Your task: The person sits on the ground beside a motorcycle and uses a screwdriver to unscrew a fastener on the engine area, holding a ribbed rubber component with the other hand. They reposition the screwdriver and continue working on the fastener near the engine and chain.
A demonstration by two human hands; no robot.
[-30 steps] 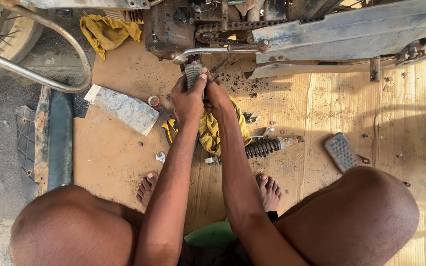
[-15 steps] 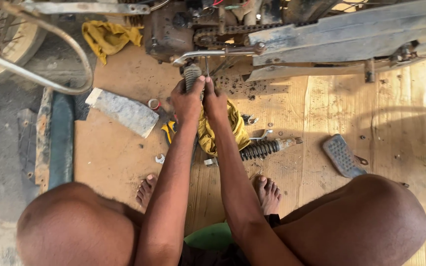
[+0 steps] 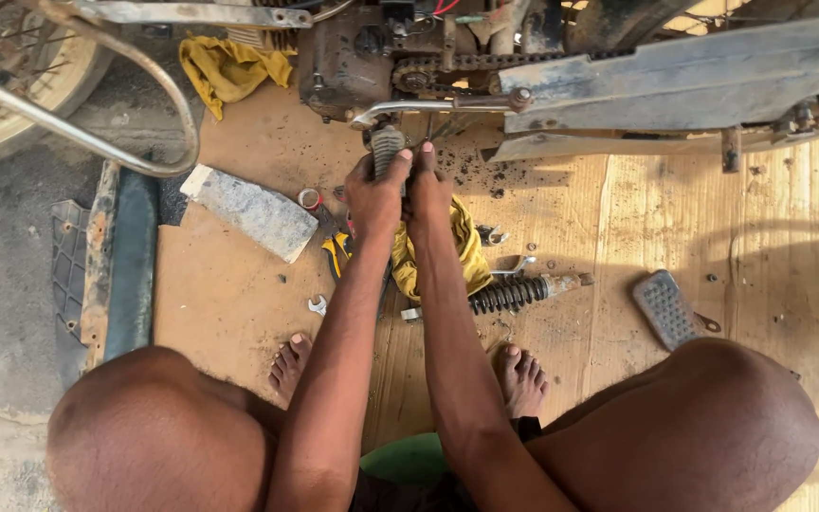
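Both hands on the ribbed rubber footpeg [image 3: 387, 147].
Left hand [image 3: 376, 194] and right hand [image 3: 426, 190] grip clenched around it, above the yellow rag [image 3: 462, 251].

Both arms stretched straight forward between the raised, bent knees. The left hand [image 3: 375, 192] and right hand [image 3: 426, 190] sat side by side, touching, fingers curled closed, knuckles up. Bare feet rested flat beneath the forearms.
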